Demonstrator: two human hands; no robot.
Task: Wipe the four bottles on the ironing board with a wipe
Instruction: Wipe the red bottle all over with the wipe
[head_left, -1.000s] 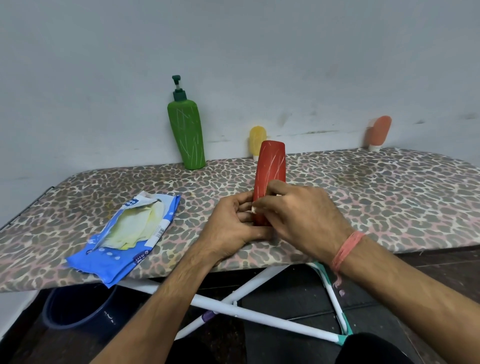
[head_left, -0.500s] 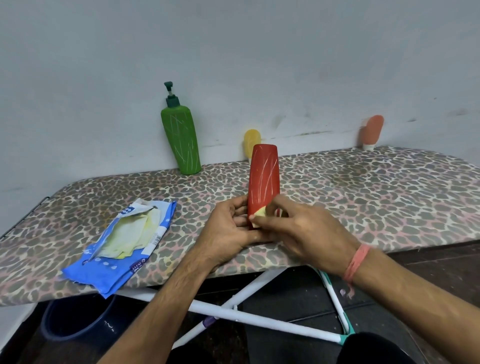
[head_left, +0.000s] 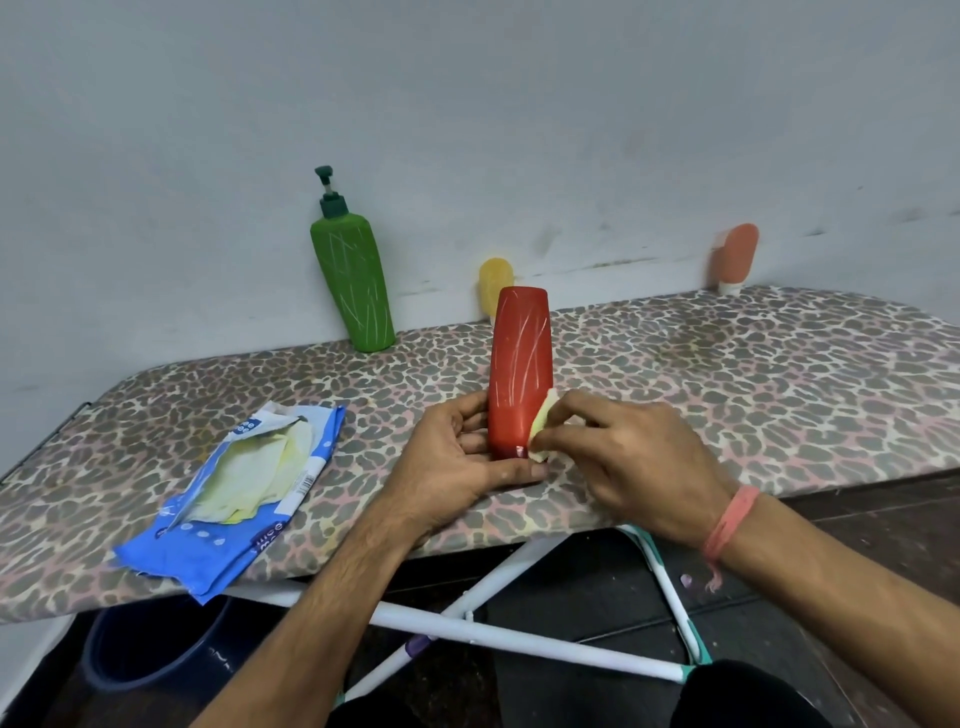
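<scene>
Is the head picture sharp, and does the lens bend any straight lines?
Head view: light is soft and even, no glare; the red bottle and both hands are sharp; the orange bottle looks softer; the ironing board edge curves from wide-angle distortion.

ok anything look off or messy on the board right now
Mostly tidy. The blue wipe packet lies torn open with wipes spilling out, overhanging the ironing board's near edge. The red bottle and green bottle carry pale scratch-like streaks.

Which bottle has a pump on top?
The green bottle, standing at the back left against the wall. It alone has a dark green pump; the red bottle, the yellow bottle and the orange bottle show none.
</scene>
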